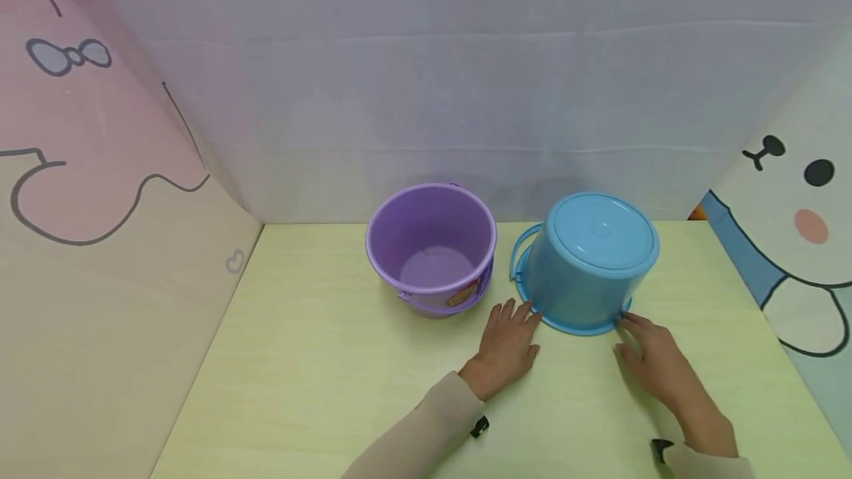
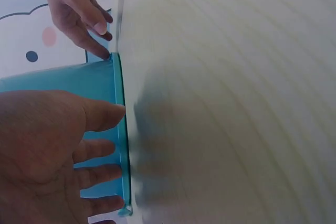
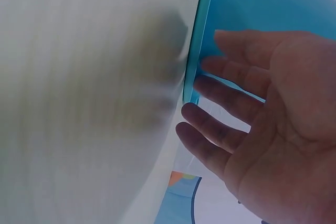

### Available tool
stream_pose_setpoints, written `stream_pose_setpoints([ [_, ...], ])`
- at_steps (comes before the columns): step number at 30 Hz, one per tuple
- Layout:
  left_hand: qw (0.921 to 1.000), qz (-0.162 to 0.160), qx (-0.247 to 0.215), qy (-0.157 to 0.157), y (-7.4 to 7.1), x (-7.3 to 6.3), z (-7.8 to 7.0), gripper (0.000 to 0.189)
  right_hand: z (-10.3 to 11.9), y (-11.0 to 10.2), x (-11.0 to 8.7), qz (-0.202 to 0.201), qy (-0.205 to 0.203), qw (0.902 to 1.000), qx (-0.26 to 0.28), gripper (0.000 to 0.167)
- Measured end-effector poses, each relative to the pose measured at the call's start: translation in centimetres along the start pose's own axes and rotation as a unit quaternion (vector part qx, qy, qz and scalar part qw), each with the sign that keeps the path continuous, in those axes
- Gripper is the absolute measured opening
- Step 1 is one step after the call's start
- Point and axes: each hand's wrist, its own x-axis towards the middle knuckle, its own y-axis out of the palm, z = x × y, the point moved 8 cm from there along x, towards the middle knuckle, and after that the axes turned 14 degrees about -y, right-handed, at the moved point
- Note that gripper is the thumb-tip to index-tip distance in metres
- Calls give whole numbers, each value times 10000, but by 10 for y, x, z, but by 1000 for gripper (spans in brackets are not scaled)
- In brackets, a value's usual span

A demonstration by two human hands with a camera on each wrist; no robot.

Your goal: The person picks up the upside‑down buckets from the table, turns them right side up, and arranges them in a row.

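A blue bucket (image 1: 579, 294) stands upside down on the pale table, its base facing up and its rim on the tabletop. Its handle (image 1: 515, 253) sticks out at the left side. My left hand (image 1: 507, 350) is at the front left of that rim, fingers spread and nearly straight; in the left wrist view the bucket (image 2: 100, 80) lies just beyond the fingers. On the other side, my right hand (image 1: 655, 357) has loosely bent fingers, with fingertips at the rim's right edge. The right wrist view shows the palm (image 3: 294, 124) with nothing in its grasp.
An upright purple bucket (image 1: 433, 268) with its mouth up stands left of the blue one, a small gap between them. A pale cloth wall (image 1: 426, 94) rises behind the table (image 1: 299, 361). Cartoon-printed panels (image 1: 100, 279) flank both sides.
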Motion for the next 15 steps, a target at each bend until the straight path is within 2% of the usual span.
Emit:
stream_pose_setpoints([
  [7,9998,-20,203,-46,0,-2,-2,54,-2,4,-3,328,377,9985,-211,42],
  [15,9991,-141,406,-72,-2,0,-2,51,3,1,-1,247,184,9981,-526,34],
])
